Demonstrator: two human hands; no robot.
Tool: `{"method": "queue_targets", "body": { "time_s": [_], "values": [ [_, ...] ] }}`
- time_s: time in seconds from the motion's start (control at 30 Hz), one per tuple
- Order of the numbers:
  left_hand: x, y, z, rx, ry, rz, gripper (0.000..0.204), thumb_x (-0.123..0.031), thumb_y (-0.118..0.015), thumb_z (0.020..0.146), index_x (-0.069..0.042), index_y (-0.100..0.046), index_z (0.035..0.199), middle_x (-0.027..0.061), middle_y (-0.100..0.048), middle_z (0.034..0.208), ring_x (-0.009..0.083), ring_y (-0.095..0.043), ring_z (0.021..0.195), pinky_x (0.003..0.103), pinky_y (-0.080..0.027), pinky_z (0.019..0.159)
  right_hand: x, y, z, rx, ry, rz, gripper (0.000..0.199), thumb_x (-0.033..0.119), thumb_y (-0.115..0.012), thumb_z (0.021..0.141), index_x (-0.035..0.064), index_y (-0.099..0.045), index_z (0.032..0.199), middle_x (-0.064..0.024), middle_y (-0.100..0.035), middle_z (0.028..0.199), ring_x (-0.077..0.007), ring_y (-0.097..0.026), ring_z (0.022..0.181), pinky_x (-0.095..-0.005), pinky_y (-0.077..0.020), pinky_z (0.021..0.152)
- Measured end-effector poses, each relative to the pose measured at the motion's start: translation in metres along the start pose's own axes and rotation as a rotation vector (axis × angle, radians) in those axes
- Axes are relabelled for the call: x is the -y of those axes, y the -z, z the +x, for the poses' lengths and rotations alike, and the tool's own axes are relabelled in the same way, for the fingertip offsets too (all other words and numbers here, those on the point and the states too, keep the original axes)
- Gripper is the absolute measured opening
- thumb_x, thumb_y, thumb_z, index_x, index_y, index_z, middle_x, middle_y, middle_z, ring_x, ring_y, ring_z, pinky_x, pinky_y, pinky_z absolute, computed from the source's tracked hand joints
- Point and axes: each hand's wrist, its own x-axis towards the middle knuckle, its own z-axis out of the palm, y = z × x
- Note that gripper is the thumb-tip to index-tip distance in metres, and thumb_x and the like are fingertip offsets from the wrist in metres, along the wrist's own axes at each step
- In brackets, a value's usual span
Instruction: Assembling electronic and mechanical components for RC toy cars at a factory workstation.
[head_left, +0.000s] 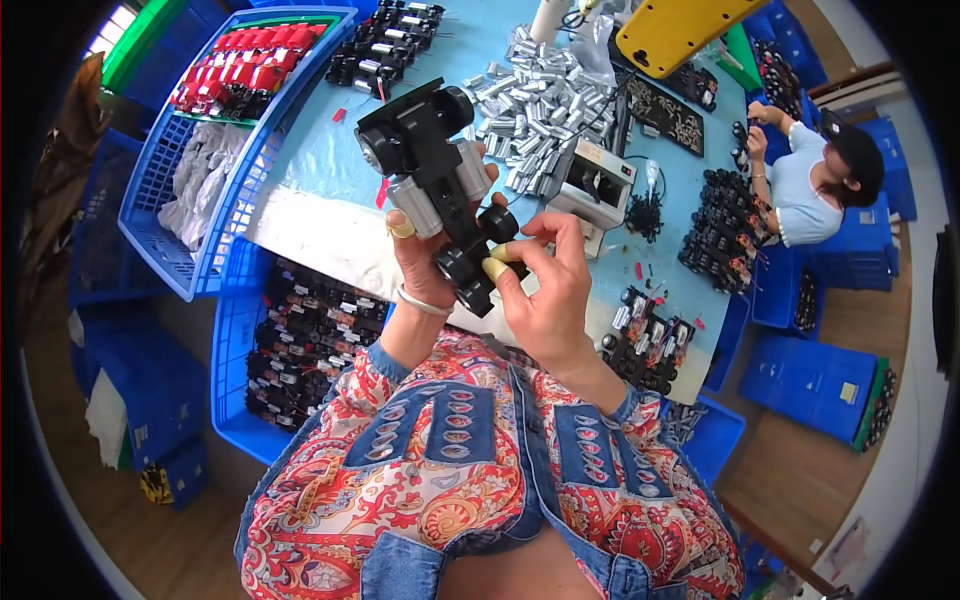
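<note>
My left hand [420,262] holds a black toy-car chassis [432,165] with grey motor housings and black wheels, lifted above the table's near edge. My right hand [545,290] pinches a black wheel [497,226] at the chassis's lower end, thumb and fingers closed on it. Both forearms rise from my lap, with a bracelet on the left wrist and tape on some fingertips.
The light blue table [320,150] carries a pile of small silver motors [545,95], a grey box device [592,182] and black assemblies [648,340]. Blue crates stand at left: one [205,175] with red parts and white cloth, one [240,340] with black chassis. Another person [815,170] works far right.
</note>
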Motion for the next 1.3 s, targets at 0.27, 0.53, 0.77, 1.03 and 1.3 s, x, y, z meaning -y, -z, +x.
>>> {"method": "queue_targets", "body": {
  "time_s": [0.27, 0.53, 0.77, 1.03, 1.3],
  "values": [
    [-0.007, 0.005, -0.001, 0.022, -0.077, -0.009, 0.097, -0.059, -0.069, 0.063, -0.006, -0.028, 0.134, 0.0142, -0.043, 0.126, 0.0253, -0.053, 0.103, 0.037, -0.048, 0.088, 0.006, -0.017, 0.001, 0.010, -0.034, -0.066, 0.013, -0.002, -0.066, 0.062, -0.0024, -0.059, 0.072, -0.0108, -0.046, 0.092, -0.0228, -0.048, 0.082, -0.0307, -0.0411, 0.069],
    [-0.012, 0.021, 0.006, 0.006, -0.048, -0.021, 0.092, -0.064, -0.063, 0.065, -0.011, -0.030, 0.133, 0.0136, -0.038, 0.132, 0.0255, -0.045, 0.114, 0.040, -0.041, 0.093, -0.001, -0.011, -0.002, 0.025, -0.049, -0.019, 0.018, 0.006, -0.065, 0.069, -0.0014, -0.065, 0.085, -0.0143, -0.050, 0.109, -0.0259, -0.048, 0.098, -0.0340, -0.0384, 0.081],
    [-0.009, 0.029, 0.010, -0.072, -0.034, -0.069, 0.093, -0.065, -0.061, 0.066, -0.008, -0.030, 0.134, 0.0147, -0.040, 0.130, 0.0251, -0.046, 0.113, 0.038, -0.043, 0.092, -0.009, -0.008, -0.002, 0.091, -0.079, 0.086, 0.015, 0.008, -0.059, 0.077, -0.0005, -0.065, 0.087, -0.0140, -0.050, 0.115, -0.0268, -0.048, 0.104, -0.0357, -0.0362, 0.088],
    [-0.017, 0.071, 0.020, -0.104, 0.113, -0.142, 0.090, -0.062, -0.060, 0.070, -0.004, -0.032, 0.132, 0.0153, -0.044, 0.128, 0.0226, -0.054, 0.102, 0.034, -0.048, 0.086, -0.016, -0.030, 0.017, 0.138, -0.051, 0.073, 0.013, 0.003, -0.053, 0.078, -0.0027, -0.063, 0.085, -0.0149, -0.049, 0.115, -0.0266, -0.048, 0.105, -0.0364, -0.0361, 0.091],
    [-0.131, 0.229, 0.128, -0.136, 0.566, 0.971, 0.050, -0.024, -0.064, 0.073, -0.002, -0.050, 0.115, 0.0079, -0.060, 0.100, 0.0162, -0.060, 0.082, 0.028, -0.048, 0.075, -0.094, -0.013, -0.017, 0.006, -0.502, 0.008, 0.015, -0.002, -0.048, 0.081, -0.0057, -0.060, 0.089, -0.0092, -0.050, 0.108, -0.0187, -0.050, 0.101, -0.0269, -0.0384, 0.088]
  ]
}}
